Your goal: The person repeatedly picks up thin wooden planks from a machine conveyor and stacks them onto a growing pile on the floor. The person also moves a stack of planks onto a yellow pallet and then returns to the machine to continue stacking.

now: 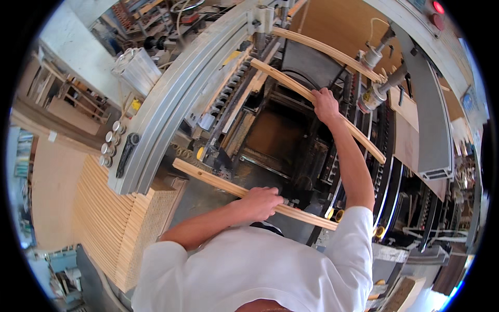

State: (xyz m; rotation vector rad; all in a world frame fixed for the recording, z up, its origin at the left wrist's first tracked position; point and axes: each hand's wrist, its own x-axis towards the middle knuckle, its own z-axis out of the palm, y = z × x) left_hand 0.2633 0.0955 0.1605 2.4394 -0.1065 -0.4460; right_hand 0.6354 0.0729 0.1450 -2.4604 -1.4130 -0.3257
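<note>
My left hand (262, 201) is closed over a long pale wooden slat (208, 179) that lies crosswise on the machine close to my body. My right hand (325, 104), arm stretched forward, grips a second wooden slat (280, 76) farther in. A third slat (322, 49) rests beyond it near the back of the machine, untouched. All three slats lie roughly parallel across a dark open machine bed (275, 135).
A grey metal beam (171, 104) runs diagonally on the left, with small metal cylinders (112, 140) at its end. A stack of wooden slats (104, 218) stands at lower left. Chain rails (387, 171) and two spindle units (374, 93) lie at right, a red button (438, 7) above.
</note>
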